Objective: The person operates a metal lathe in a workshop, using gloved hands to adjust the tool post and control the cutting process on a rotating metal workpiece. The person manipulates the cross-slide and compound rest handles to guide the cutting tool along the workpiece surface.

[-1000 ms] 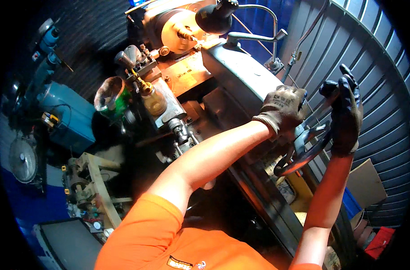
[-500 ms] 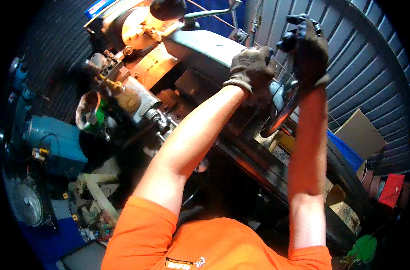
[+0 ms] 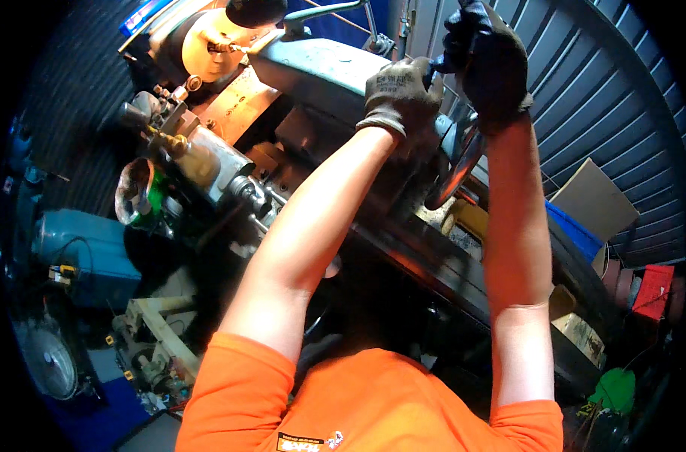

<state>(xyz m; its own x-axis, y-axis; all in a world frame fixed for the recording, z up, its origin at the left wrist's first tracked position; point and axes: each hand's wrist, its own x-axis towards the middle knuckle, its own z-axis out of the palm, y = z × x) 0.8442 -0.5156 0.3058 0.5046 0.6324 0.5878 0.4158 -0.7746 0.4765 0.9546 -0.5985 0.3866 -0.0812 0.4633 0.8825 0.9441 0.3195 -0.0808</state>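
Both my hands wear dark-palmed work gloves. My left hand (image 3: 401,94) is closed at the rear end of the lathe's grey tailstock (image 3: 324,68); its fingertips are turned away, so what they grip is hidden. My right hand (image 3: 492,68) is raised just beyond the tailstock handwheel (image 3: 457,173), its dark fingers curled and close to my left hand. Whatever those fingers hold cannot be made out. The handwheel's rim passes beside my right wrist. At the far left, the brightly lit round chuck (image 3: 207,51) faces the tailstock's front end.
The tool carriage (image 3: 215,162) with its handles lies left of my left forearm. Dark lathe bed rails (image 3: 426,260) run diagonally under my arms. A green-sided can (image 3: 143,192) and a blue-green machine housing (image 3: 87,252) are at left. Corrugated wall (image 3: 606,90) and a cardboard sheet (image 3: 595,200) are at right.
My right hand has moved up and left, closer to my left hand, and its fingers remain curled. My left hand stays at the tailstock's end. The whole view has shifted slightly.
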